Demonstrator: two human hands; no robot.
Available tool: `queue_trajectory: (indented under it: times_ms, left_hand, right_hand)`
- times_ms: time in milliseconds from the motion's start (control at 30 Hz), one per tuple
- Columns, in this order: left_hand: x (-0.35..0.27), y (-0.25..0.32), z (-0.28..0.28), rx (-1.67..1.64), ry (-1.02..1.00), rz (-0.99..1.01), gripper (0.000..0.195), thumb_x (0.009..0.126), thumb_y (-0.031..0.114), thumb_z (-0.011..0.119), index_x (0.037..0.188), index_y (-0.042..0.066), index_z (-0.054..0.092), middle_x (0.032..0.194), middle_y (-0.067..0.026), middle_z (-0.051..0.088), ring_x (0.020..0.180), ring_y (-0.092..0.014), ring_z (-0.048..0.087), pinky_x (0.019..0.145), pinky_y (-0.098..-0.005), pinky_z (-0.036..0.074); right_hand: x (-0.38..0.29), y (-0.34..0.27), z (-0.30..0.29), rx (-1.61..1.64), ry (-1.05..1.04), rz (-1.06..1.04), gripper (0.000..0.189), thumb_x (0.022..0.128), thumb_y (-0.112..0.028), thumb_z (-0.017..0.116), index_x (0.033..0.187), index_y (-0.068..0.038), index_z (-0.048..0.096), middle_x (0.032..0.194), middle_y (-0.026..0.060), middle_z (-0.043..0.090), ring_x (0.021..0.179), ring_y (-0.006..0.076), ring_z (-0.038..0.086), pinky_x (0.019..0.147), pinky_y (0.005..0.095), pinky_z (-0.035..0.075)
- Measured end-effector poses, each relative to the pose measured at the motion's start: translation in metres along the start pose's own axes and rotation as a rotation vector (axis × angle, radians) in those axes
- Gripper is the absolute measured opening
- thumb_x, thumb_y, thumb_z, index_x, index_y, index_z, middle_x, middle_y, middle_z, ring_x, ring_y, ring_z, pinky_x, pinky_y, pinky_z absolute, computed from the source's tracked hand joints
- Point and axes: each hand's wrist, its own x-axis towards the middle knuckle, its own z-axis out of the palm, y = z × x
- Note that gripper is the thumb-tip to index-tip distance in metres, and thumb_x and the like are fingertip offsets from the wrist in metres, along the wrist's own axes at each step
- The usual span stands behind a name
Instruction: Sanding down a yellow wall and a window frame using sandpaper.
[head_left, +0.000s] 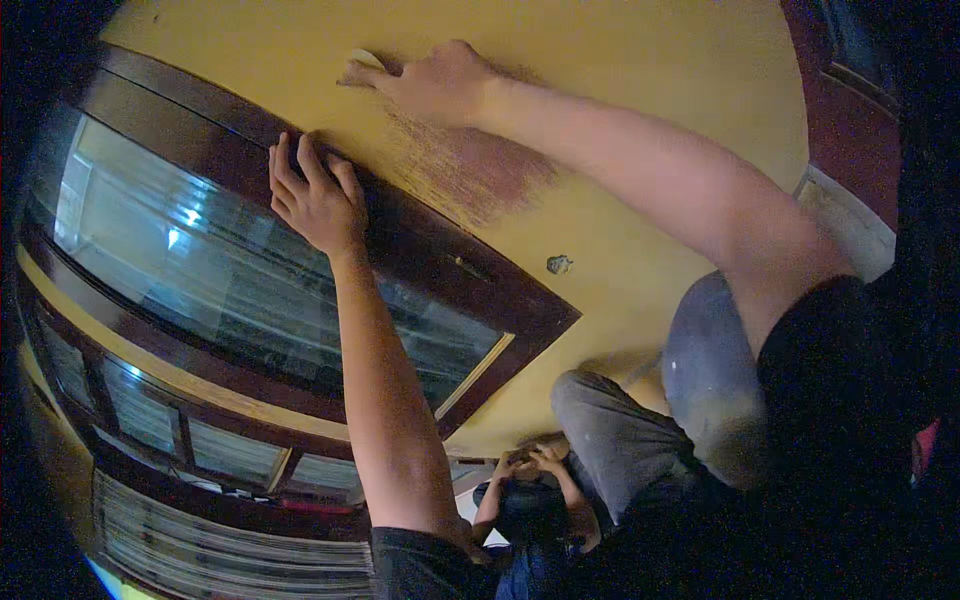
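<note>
My right hand presses against a yellow painted wall, its fingers closed on a small thin folded piece, apparently sandpaper. Just below that hand is a reddish-brown scuffed patch where the yellow paint looks worn through. Fingers spread, my left hand rests on the dark brown wooden frame of a glazed window. I see nothing held in it. The window pane reflects bright lights.
A small hole pits the wall near the frame's corner. Another person is below, both hands raised. My bent knee in grey trousers is close to the wall. More framed panes run along the lower left; a dark red frame stands at right.
</note>
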Motion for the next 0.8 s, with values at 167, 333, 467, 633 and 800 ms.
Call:
queue_trajectory:
  times_ms: [167,333,467,633,800]
  left_hand:
    - [-0.005,-0.017,-0.004,0.011,0.004,-0.005,0.038,0.097,0.031,0.057,0.131,0.016,0.062,0.147,-0.0081,0.054,0.138,-0.032,0.049,0.105,-0.0487,0.04]
    - [-0.003,-0.009,0.0,-0.003,0.036,-0.017,0.037,0.096,0.03,0.058,0.13,0.018,0.063,0.145,-0.0066,0.056,0.137,-0.031,0.051,0.104,-0.0477,0.041]
    - [-0.005,-0.02,-0.008,0.038,0.031,-0.017,0.035,0.096,0.029,0.058,0.129,0.018,0.064,0.144,-0.0057,0.057,0.136,-0.029,0.052,0.104,-0.0471,0.042]
    - [0.006,0.015,0.016,-0.041,0.073,-0.005,0.035,0.096,0.029,0.058,0.129,0.018,0.065,0.144,-0.0058,0.057,0.136,-0.03,0.052,0.104,-0.0469,0.042]
    - [-0.007,-0.022,-0.002,0.038,0.023,0.0,0.035,0.096,0.028,0.058,0.129,0.018,0.064,0.143,-0.006,0.057,0.135,-0.031,0.052,0.104,-0.0473,0.042]
  right_hand:
    - [-0.019,-0.005,-0.006,-0.024,-0.06,-0.051,0.072,0.1,-0.019,0.047,0.165,-0.034,0.02,0.067,0.0099,0.071,0.052,0.0251,0.07,0.049,0.0429,0.058]
    - [-0.056,0.031,0.022,0.247,0.29,-0.223,0.076,0.099,-0.015,0.047,0.165,-0.036,0.017,0.066,0.0105,0.07,0.052,0.0243,0.07,0.046,0.0432,0.056]
    - [-0.049,0.019,0.031,0.158,0.221,-0.275,0.075,0.098,-0.014,0.047,0.165,-0.035,0.018,0.07,0.0117,0.072,0.053,0.0262,0.07,0.046,0.0449,0.056]
    - [-0.011,0.029,0.038,-0.013,0.353,-0.095,0.054,0.103,-0.029,0.044,0.157,-0.029,0.042,0.089,0.0125,0.077,0.075,0.0365,0.075,0.071,0.0583,0.057]
    - [0.011,-0.015,-0.021,0.359,-0.141,0.04,0.054,0.105,-0.04,0.042,0.158,-0.028,0.04,0.108,0.0178,0.076,0.081,0.0357,0.075,0.067,0.0541,0.059]
